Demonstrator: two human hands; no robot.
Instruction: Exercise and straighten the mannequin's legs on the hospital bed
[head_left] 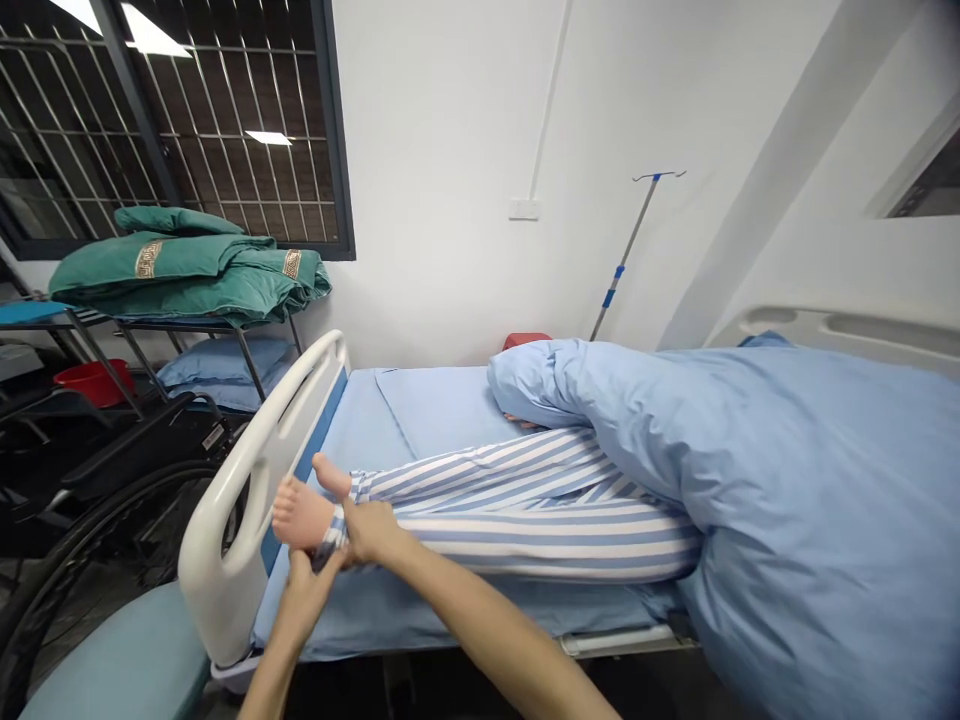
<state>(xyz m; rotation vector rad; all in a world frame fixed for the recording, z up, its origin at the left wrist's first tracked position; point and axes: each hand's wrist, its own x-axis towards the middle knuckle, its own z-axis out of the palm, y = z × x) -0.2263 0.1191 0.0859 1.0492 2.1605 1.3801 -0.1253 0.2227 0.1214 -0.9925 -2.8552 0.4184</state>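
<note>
hands (371, 532) at striped cuff (337, 526) near footboard (241, 452); sheet (442, 402) spreads beyond

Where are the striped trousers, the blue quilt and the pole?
Trousers (544, 543): head view, on the near leg.
Quilt (765, 470): head view, on its middle.
Pole (631, 242): head view, on the shaft above the blue joints.

A Hospital-Style Care Room

This looks like a ward or a care-training room; which of the two cannot be told. The bed (442, 400) has a moulded footboard (225, 600) with grip openings, and a hooked drip stand (631, 245) rises behind it. A figure in striped pyjamas (547, 545) lies under a plain blue quilt (795, 480). A wheelchair (142, 455) stands beyond the foot end, near stacked green bedding (172, 270).
</note>
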